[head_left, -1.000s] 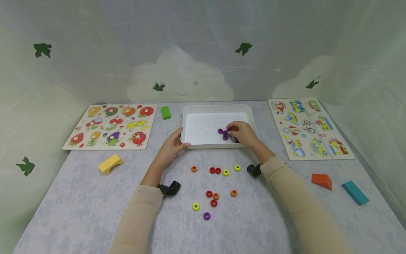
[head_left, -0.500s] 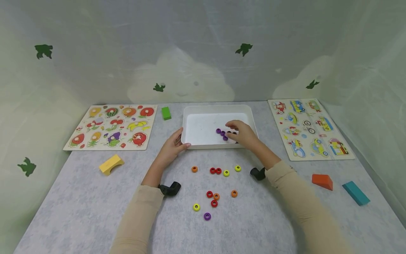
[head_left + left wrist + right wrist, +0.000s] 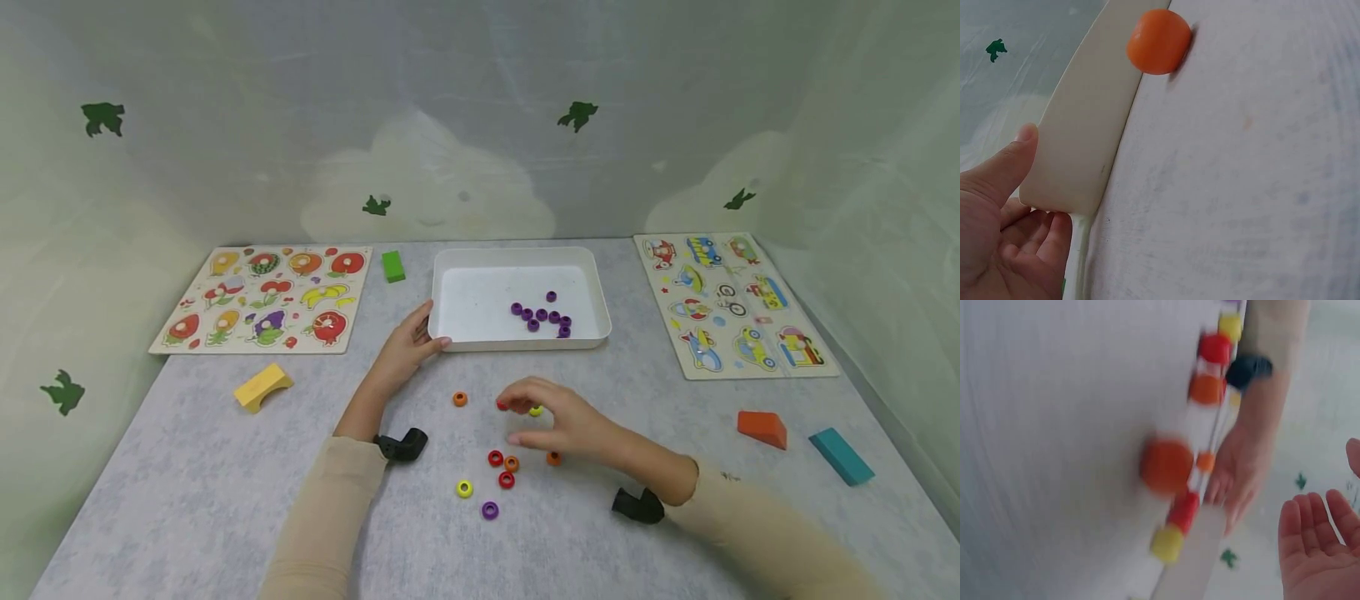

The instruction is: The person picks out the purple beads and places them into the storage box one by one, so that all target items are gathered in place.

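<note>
My left hand (image 3: 400, 357) grips the front left corner of a white tray (image 3: 517, 345). In the left wrist view its thumb is at the rim of the tray wall (image 3: 1082, 131) and the fingers curl round the end. Several purple beads (image 3: 553, 317) lie in the tray's right half. My right hand (image 3: 573, 423) hovers over loose beads on the table, thumb and fingers apart and holding nothing. It partly hides a red bead (image 3: 502, 406), a yellow bead (image 3: 536, 411) and an orange bead (image 3: 553, 458). In the right wrist view, the palm (image 3: 1319, 569) shows bare.
Nearer lie red beads (image 3: 506, 480), a yellow bead (image 3: 464, 489) and a purple bead (image 3: 490, 510). Puzzle boards with fruit (image 3: 262, 300) and vehicles (image 3: 735, 308) flank the tray. Blocks are yellow (image 3: 262, 386), green (image 3: 393, 267), orange (image 3: 762, 429) and teal (image 3: 842, 456).
My right hand has left the purple beads in the tray and moved toward me, over the loose beads on the table. The purple beads now lie more spread out. My left hand stays put.
</note>
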{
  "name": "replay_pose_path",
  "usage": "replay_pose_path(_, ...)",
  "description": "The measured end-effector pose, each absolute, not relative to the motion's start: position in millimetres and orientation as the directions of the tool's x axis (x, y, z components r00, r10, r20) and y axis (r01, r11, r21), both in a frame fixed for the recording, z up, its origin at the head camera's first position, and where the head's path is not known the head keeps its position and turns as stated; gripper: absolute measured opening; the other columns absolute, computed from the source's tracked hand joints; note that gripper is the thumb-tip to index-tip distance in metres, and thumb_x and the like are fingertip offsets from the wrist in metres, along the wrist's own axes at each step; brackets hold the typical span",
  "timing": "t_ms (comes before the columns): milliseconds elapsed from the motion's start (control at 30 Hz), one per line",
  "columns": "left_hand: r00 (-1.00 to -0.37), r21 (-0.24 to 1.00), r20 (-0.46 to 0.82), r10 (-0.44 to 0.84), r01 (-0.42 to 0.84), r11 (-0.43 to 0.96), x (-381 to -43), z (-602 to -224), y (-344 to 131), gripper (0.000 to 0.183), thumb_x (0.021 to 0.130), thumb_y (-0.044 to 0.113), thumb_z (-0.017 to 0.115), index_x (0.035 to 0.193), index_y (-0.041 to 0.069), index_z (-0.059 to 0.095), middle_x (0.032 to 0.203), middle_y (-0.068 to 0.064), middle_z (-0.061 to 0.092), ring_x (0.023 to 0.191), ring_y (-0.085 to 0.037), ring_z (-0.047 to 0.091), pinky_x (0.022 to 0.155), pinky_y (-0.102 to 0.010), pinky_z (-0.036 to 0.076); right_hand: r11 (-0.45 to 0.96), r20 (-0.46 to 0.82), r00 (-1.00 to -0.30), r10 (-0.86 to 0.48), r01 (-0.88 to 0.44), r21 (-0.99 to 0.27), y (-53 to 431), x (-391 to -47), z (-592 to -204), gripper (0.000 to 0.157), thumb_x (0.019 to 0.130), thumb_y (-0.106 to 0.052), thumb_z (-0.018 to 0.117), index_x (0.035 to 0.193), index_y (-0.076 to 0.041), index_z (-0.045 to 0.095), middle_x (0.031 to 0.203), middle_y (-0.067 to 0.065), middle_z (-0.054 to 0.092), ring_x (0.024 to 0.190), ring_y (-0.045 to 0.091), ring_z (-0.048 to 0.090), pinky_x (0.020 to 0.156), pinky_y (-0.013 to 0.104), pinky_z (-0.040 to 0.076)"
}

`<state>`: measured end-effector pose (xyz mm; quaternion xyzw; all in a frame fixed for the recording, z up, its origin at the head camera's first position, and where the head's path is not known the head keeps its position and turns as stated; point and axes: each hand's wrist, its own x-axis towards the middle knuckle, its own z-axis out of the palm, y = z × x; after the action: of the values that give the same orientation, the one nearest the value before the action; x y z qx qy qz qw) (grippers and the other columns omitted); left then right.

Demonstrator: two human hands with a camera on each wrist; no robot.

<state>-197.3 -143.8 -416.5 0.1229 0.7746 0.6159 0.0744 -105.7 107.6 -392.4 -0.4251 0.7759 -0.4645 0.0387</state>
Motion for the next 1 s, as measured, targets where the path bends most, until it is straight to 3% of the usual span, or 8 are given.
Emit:
replay_pose_path(333, -0.963, 0.964, 0.034, 0.268, 0.102, 0.245, -207.8, -435.8, -148.3, 0.078, 0.071, 0.023, 0.063, 0.133, 0.010, 0.017, 0.135, -0.007, 0.018, 0.120, -0.018, 0.022, 0.093, -0.028, 0.029, 0.236, 0.094, -0.535, -0.839, -0.516, -0.824, 91.6, -59.5, -413.4, 0.029, 0.076, -0.021, 0.060, 0.103, -0.015, 0.053, 0.098, -0.005, 0.052, 0.082, 0.005, 0.050, 0.071, 0.016, 0.044)
replay_pose_path(700, -0.968, 0.964, 0.019, 0.249, 0.084, 0.253, -207.1, -436.6, -148.7, 0.076, 0.072, 0.021, 0.063, 0.133, 0.011, 0.018, 0.135, -0.003, 0.019, 0.120, -0.015, 0.022, 0.093, -0.023, 0.029, 0.213, 0.160, -0.443, -0.882, -0.678, -0.703, 81.0, -47.9, -426.3, 0.015, 0.077, -0.013, 0.058, 0.092, -0.015, 0.058, 0.092, -0.012, 0.054, 0.089, -0.004, 0.044, 0.078, 0.009, 0.036)
replay_pose_path(833, -0.966, 0.962, 0.022, 0.256, 0.090, 0.256, -207.3, -436.5, -149.1, 0.077, 0.072, 0.023, 0.063, 0.133, 0.011, 0.018, 0.135, -0.005, 0.018, 0.120, -0.016, 0.021, 0.093, -0.025, 0.029, 0.244, 0.128, -0.471, -0.873, -0.648, -0.722, 80.8, -49.3, -420.0, 0.014, 0.079, -0.014, 0.057, 0.092, -0.016, 0.058, 0.090, -0.013, 0.054, 0.084, -0.004, 0.046, 0.073, 0.009, 0.039)
replay_pose_path(1000, -0.966, 0.965, 0.033, 0.257, 0.098, 0.244, -207.8, -436.6, -148.8, 0.075, 0.072, 0.020, 0.063, 0.132, 0.009, 0.019, 0.135, -0.006, 0.019, 0.120, -0.017, 0.022, 0.093, -0.026, 0.029, 0.287, 0.150, -0.595, -0.789, -0.574, -0.767, 88.3, -71.3, -401.4, 0.017, 0.077, -0.013, 0.058, 0.094, -0.015, 0.059, 0.091, -0.011, 0.054, 0.080, 0.000, 0.048, 0.069, 0.015, 0.044)
